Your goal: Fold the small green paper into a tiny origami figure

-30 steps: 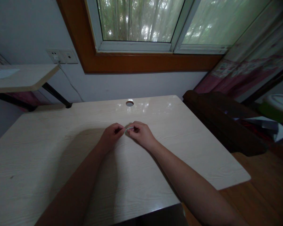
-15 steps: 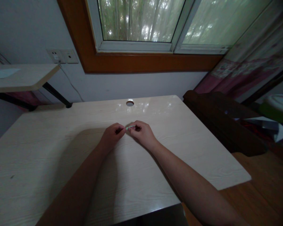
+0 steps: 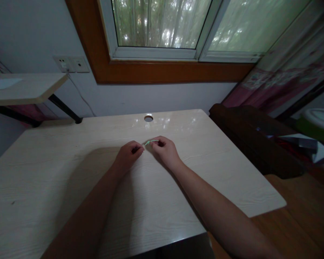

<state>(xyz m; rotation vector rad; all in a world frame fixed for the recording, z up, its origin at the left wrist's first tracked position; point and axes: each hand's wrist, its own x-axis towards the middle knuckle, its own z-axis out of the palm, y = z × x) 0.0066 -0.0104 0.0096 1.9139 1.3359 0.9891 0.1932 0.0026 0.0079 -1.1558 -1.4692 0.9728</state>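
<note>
A small, thin light-green strand [image 3: 147,143] spans the short gap between my two hands over the desk. My left hand [image 3: 128,154] is closed in a pinch, with a pale tip at its fingertips where the strand's left end meets them. Pinched between thumb and index finger of my right hand [image 3: 164,149] is the strand's other part, which runs up along the fingers. The strand is too small to name its exact kind. Both hands rest low over the pale wood-grain desk [image 3: 162,201], and the fingers partly hide the strand.
A round cable hole [image 3: 148,118] lies near the desk's back edge. At the left, a raised shelf [image 3: 43,88] stands on black legs. Behind are a wall socket [image 3: 71,64] with a cable and a window [image 3: 156,54]. Dark wooden furniture [image 3: 240,140] stands to the right.
My right hand has moved slightly up and to the right, away from the left, so more of the green strand shows between them. My left hand has hardly moved.
</note>
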